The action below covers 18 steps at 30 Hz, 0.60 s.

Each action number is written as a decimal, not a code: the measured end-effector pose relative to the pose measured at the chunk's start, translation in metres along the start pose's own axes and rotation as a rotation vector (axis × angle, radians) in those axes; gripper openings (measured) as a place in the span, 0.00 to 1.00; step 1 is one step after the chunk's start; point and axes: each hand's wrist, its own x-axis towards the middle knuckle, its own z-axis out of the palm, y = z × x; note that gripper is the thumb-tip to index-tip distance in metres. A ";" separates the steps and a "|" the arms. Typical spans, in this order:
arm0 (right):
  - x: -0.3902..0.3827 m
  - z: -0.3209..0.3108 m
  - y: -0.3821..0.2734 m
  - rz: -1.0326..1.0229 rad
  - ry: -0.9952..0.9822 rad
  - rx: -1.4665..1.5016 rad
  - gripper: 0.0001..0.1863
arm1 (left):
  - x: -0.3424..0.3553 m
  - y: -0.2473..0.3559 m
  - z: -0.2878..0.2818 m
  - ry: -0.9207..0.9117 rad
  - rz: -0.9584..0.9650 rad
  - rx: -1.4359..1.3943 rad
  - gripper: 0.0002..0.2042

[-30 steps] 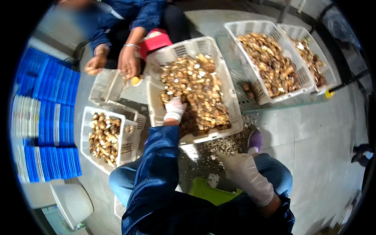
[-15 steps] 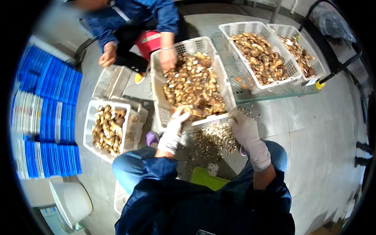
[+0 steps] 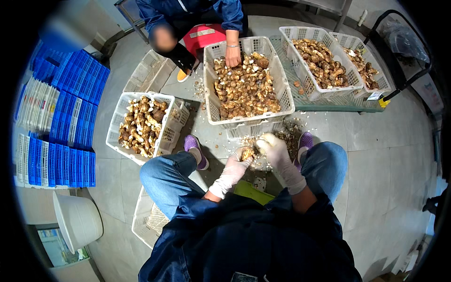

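My left hand (image 3: 235, 167), in a white glove, is closed round a brown and cream mushroom (image 3: 247, 153) between my knees. Beside it my right hand (image 3: 276, 151), gloved too, has its fingers curled in close to the mushroom; what it grips is too small to make out. Just beyond my hands stands a white crate (image 3: 251, 121) heaped with mushrooms (image 3: 246, 89). Pale trimmings (image 3: 289, 136) lie scattered on the floor around and beneath my hands.
Across the crate, a co-worker's hand (image 3: 233, 55) reaches into the mushrooms. A smaller mushroom crate (image 3: 112, 134) stands left. Two more filled crates (image 3: 312, 94) rest on a green platform trolley (image 3: 324, 107) at right. Blue crates (image 3: 73, 160) are stacked far left, near a white tub (image 3: 77, 221).
My left hand has drawn back from the crate with a mushroom, and my right has come in beside it. The co-worker's hand stays in the crate. The whole view has shifted.
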 end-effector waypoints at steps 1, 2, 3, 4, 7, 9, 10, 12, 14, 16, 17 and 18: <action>-0.005 0.006 0.001 -0.076 -0.024 -0.094 0.11 | -0.005 0.002 0.002 0.019 -0.038 -0.034 0.14; -0.006 0.013 0.001 -0.188 0.020 -0.171 0.10 | -0.005 -0.004 0.001 0.022 0.012 0.009 0.14; -0.007 0.016 0.002 -0.294 0.063 -0.249 0.09 | -0.004 -0.012 0.000 0.026 0.057 0.050 0.14; 0.004 0.011 0.021 -0.257 0.190 -0.337 0.08 | -0.005 -0.009 0.004 0.043 0.069 0.066 0.14; 0.023 0.002 0.029 -0.287 0.262 -0.115 0.08 | -0.005 0.005 0.007 0.100 0.071 0.074 0.13; 0.001 0.012 0.003 -0.230 -0.048 -0.048 0.06 | -0.011 0.019 0.005 0.076 -0.004 0.104 0.13; 0.006 0.015 0.018 -0.469 0.038 -0.039 0.06 | -0.009 0.015 0.004 0.069 -0.013 0.071 0.12; 0.031 -0.008 0.075 -0.278 0.212 -0.149 0.07 | 0.006 0.006 0.008 0.028 -0.017 0.007 0.12; 0.011 0.005 0.021 -0.173 0.085 -0.152 0.07 | -0.001 -0.010 -0.009 0.098 -0.036 0.035 0.12; 0.006 0.010 0.023 -0.224 0.014 -0.124 0.07 | 0.001 -0.001 -0.002 0.051 -0.085 -0.041 0.12; 0.008 0.010 0.035 -0.245 0.043 -0.167 0.07 | 0.003 -0.001 0.003 0.058 -0.071 -0.043 0.12; 0.012 0.004 0.036 -0.218 0.156 -0.364 0.06 | 0.003 -0.001 0.003 0.077 -0.053 -0.041 0.12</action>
